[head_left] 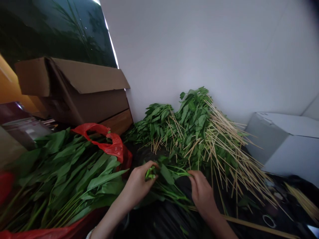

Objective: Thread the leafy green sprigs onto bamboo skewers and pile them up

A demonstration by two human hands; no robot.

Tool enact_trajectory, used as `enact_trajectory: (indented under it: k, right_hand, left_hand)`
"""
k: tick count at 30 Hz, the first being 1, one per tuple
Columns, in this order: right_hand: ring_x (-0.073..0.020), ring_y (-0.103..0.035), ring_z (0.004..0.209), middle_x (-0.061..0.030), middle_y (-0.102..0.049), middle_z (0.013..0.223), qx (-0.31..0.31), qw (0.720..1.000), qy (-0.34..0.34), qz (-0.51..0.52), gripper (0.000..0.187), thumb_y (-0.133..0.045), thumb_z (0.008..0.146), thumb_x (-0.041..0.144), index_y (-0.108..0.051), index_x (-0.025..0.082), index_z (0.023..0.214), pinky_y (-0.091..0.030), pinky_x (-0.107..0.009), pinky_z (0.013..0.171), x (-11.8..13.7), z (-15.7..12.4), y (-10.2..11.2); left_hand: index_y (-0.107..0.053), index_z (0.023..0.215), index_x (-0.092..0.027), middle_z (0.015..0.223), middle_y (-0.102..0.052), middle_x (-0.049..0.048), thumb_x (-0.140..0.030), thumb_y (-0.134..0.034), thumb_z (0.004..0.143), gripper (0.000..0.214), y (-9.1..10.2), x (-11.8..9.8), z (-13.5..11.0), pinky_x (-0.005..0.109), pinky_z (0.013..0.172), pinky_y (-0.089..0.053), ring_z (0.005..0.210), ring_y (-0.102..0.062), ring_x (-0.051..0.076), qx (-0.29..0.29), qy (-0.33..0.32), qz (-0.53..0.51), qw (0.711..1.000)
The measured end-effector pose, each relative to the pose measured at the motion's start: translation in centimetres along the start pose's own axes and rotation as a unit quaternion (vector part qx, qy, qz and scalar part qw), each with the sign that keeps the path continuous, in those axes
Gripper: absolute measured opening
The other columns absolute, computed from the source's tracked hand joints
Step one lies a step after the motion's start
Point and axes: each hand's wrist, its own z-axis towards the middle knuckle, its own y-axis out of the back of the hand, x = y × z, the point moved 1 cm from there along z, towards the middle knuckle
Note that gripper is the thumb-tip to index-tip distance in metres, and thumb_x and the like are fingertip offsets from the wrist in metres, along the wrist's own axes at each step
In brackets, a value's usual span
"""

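Left fingers (152,164) hold green stems (150,173); right fingers (194,174) pinch stalks (183,173), number unclear.

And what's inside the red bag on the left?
Leafy greens lie in the red bag, with only their upper layer showing. Whatever is underneath is covered, so I can't tell.

I see by dim, cool light, with a thin white glare edging the dark green panel (54,36) at upper left and a soft glow on the pale wall (194,49). Beneath my left hand (142,182) and right hand (202,189), the black surface (161,220) sinks into shadow. The frame's sides look stretched and blurry, and its upper right corner darkens.
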Motion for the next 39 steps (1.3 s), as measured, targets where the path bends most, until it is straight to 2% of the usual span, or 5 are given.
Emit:
enact_trajectory:
  k: [3, 8, 13, 33, 39]
  right_hand:
    - [-0.021, -0.063, 0.091, -0.0081, -0.064, 0.098, -0.03, 0.996, -0.052, 0.068, 0.019, -0.037, 0.097, 0.026, -0.053, 0.022, 0.108, -0.049, -0.034, 0.081, 0.7, -0.2, 0.9]
    - [-0.017, -0.063, 0.071, -0.002, -0.065, 0.081, 0.11, 0.957, -0.195, 0.186, 0.024, -0.039, 0.096, 0.041, -0.054, 0.023, 0.1, -0.05, -0.028, 0.067, 1.1, -0.3, 0.3]
    - [-0.0176, -0.061, 0.072, -0.0021, -0.065, 0.077, 0.156, 0.94, -0.199, 0.227, 0.033, -0.045, 0.092, 0.048, -0.062, 0.022, 0.082, -0.048, -0.027, 0.067, 1.2, 0.0, -0.1]
    - [-0.0213, -0.063, 0.076, -0.0079, -0.072, 0.088, 0.068, 0.806, -0.349, 0.473, 0.038, -0.064, 0.079, 0.057, -0.069, 0.021, 0.091, -0.052, -0.034, 0.068, 0.4, -0.3, -0.3]
    - [-0.0214, -0.064, 0.076, -0.0091, -0.073, 0.089, 0.065, 0.763, -0.386, 0.513, 0.042, -0.071, 0.072, 0.059, -0.07, 0.02, 0.088, -0.048, -0.031, 0.062, 0.4, -0.3, -0.6]
  left_hand:
    - [-0.062, 0.091, -0.019, 0.08, -0.066, -0.001, -0.027, -0.049, 0.091, 0.014, 0.9, 0.0, 0.0, 0.022, 0.067, -0.043, 0.07, -0.06, 0.013, -0.031, -0.012, -0.024, 0.999]
    - [-0.062, 0.086, -0.018, 0.074, -0.064, -0.0011, -0.031, -0.045, 0.095, 0.024, 0.9, -0.1, -0.2, 0.022, 0.064, -0.042, 0.067, -0.059, 0.013, -0.04, -0.013, -0.022, 0.999]
    - [-0.063, 0.086, -0.017, 0.074, -0.065, -0.0005, -0.03, -0.044, 0.095, 0.025, 0.7, 0.0, -0.4, 0.022, 0.064, -0.042, 0.067, -0.058, 0.013, -0.022, -0.023, -0.012, 0.999]
    - [-0.062, 0.087, -0.018, 0.075, -0.065, -0.0002, -0.028, -0.046, 0.094, 0.02, 0.7, 0.1, -1.3, 0.022, 0.063, -0.044, 0.065, -0.06, 0.013, -0.126, -0.016, 0.002, 0.992]
    - [-0.069, 0.093, -0.018, 0.079, -0.06, 0.0033, -0.024, -0.054, 0.092, 0.016, 0.3, -0.6, -1.0, 0.024, 0.068, -0.046, 0.073, -0.059, 0.014, -0.148, -0.104, 0.024, 0.983]
